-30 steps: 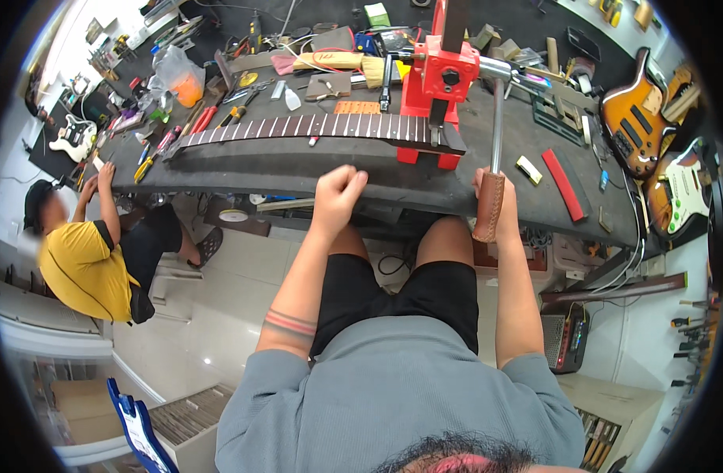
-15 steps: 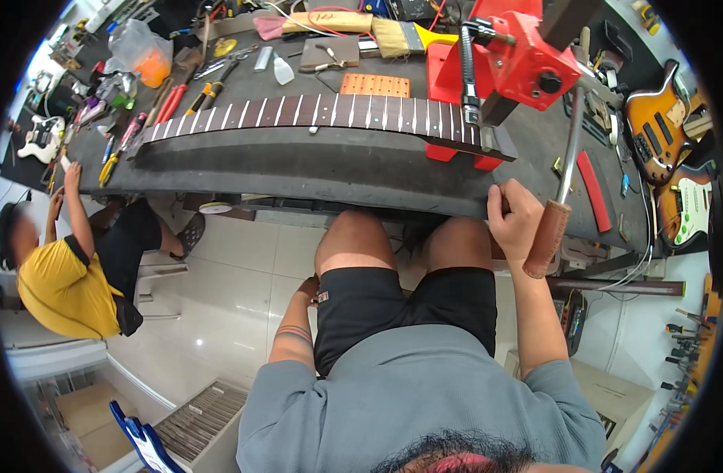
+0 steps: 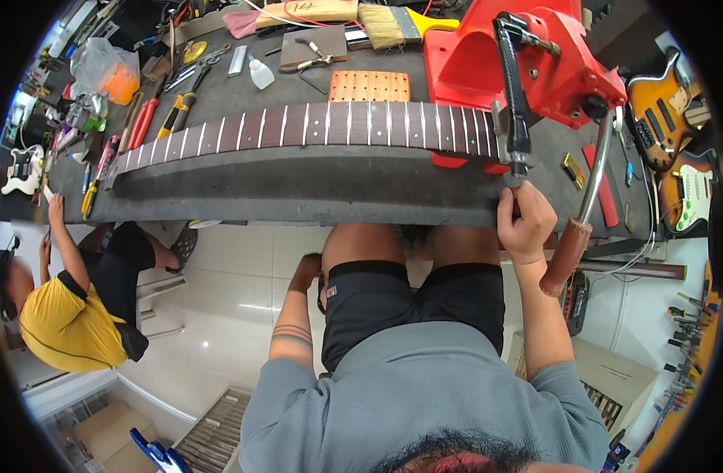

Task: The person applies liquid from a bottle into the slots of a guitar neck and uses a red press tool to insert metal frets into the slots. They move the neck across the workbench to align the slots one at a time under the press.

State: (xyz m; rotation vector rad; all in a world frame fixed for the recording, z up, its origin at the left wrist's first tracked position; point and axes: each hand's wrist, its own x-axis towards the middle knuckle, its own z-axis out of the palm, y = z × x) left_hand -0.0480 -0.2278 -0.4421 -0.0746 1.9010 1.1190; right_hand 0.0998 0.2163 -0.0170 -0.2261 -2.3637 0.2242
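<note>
My right hand is a fist resting at the bench's front edge, thumb pressed against the curled fingers, with nothing showing in it. Close to its right hangs the brown-wrapped handle of the red vise. Beside my left thigh my left hand hangs low, its fingers dark and partly hidden. Across the bench lies a dark guitar neck with bright frets, its right end at the vise. Neither hand touches it. A black tube-shaped piece stands out over that end.
Pliers, a small white bottle, a drilled wooden block and a wide brush lie behind the neck. Guitars hang at right. At far left a person in a yellow shirt works at the bench.
The whole view has shifted, so the bench, neck and vise look nearer and larger. My right fist stays at the bench edge and my left hand stays by my thigh.
</note>
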